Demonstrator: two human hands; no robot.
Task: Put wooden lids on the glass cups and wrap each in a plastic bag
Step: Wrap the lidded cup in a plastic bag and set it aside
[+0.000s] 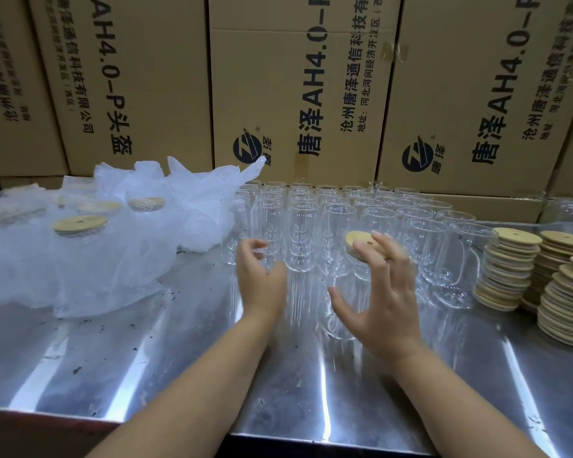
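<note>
Several empty glass cups [300,226] stand in rows at the middle of the steel table [119,352]. One front cup [339,325] carries a wooden lid [356,239]. My right hand [382,302] is spread over that cup, its fingertips resting on the lid and its thumb held apart beside the glass. My left hand [260,276] hovers just left of it in front of the cups, with its fingers loosely curled and nothing in them. Wrapped cups with lids [80,224] stand in plastic bags [119,259] on the left.
Stacks of wooden lids [506,269] stand at the right, by the table's right side. Large cardboard boxes [298,87] form a wall behind the table. The table's front edge runs just below my forearms.
</note>
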